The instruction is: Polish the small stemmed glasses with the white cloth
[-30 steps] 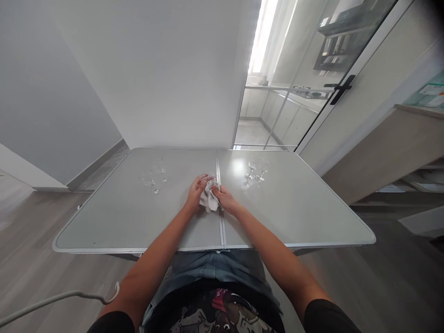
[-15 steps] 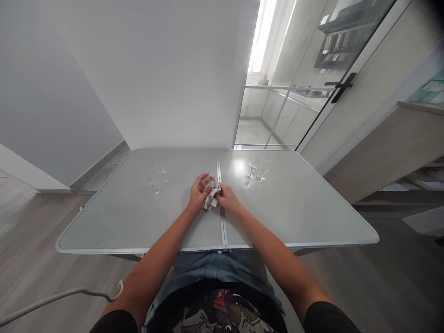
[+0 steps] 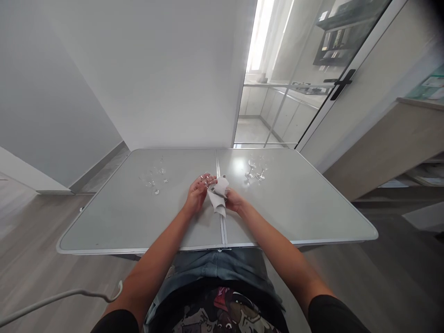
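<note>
My left hand (image 3: pixel 196 193) is wrapped round a small clear glass (image 3: pixel 207 180) over the middle of a grey folding table (image 3: pixel 294 208). My right hand (image 3: pixel 233 200) grips a white cloth (image 3: pixel 218 196) that is pressed against the glass and hangs down a little. Both hands sit close together at the table's centre seam.
Several small clear glasses (image 3: pixel 152 175) stand at the table's left back. Two stemmed glasses (image 3: pixel 255 170) stand at the right back. A glass door with a black handle (image 3: pixel 342 83) is beyond the table on the right. A white cable (image 3: pixel 62 296) hangs at the lower left.
The cloth has shifted from under the glass to its right side and now stands higher. My right hand moved slightly right; my left hand's fingers loosened a little round the glass.
</note>
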The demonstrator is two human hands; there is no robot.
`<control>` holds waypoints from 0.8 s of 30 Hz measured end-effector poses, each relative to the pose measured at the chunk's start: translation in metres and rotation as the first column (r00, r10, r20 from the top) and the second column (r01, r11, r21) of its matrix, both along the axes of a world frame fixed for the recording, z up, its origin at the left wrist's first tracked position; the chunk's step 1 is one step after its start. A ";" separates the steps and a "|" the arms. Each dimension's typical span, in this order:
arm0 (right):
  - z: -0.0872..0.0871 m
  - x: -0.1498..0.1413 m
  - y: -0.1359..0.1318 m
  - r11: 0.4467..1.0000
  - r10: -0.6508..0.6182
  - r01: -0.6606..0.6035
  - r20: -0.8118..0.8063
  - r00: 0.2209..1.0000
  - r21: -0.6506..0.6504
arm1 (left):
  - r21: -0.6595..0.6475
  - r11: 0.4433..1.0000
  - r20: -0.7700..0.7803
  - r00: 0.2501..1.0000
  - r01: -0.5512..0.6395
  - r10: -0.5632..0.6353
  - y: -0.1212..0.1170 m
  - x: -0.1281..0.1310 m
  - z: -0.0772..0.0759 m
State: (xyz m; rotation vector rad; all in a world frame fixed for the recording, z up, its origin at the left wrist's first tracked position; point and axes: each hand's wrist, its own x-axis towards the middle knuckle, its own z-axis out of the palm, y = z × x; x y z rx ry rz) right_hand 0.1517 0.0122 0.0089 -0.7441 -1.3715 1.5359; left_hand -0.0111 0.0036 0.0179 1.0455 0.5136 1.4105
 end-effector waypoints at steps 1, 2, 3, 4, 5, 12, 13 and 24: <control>0.001 0.002 0.001 1.000 0.028 -0.028 0.034 0.999 0.010 | 0.002 1.000 0.003 1.000 0.003 -0.003 0.000 0.000 -0.001; 0.002 0.004 0.001 0.998 0.049 -0.053 0.104 0.993 0.036 | 0.000 1.000 0.009 1.000 -0.002 0.002 0.001 0.001 -0.001; 0.003 0.005 0.002 0.995 0.042 -0.060 0.204 0.978 0.086 | -0.006 1.000 0.016 1.000 -0.013 0.013 0.002 0.001 -0.002; 0.005 0.005 0.001 0.986 -0.018 -0.036 0.318 0.948 0.165 | -0.012 0.999 0.022 0.999 -0.030 0.030 0.004 0.002 -0.003; 0.006 0.005 0.001 0.964 -0.123 0.005 0.427 0.896 0.267 | -0.014 0.998 0.025 0.998 -0.054 0.054 0.005 0.002 -0.004; 0.004 -0.008 -0.004 0.911 -0.318 0.139 0.449 0.835 0.387 | 0.017 0.995 0.031 0.995 -0.097 0.096 0.006 -0.002 -0.001; 0.003 -0.008 -0.003 0.962 -0.195 0.104 0.365 0.911 0.253 | 0.005 0.997 0.032 0.997 -0.075 0.075 0.005 -0.003 0.000; 0.005 0.003 0.001 0.989 -0.054 0.007 0.315 0.948 0.147 | -0.014 0.998 0.061 0.996 -0.060 0.061 0.010 -0.003 -0.005</control>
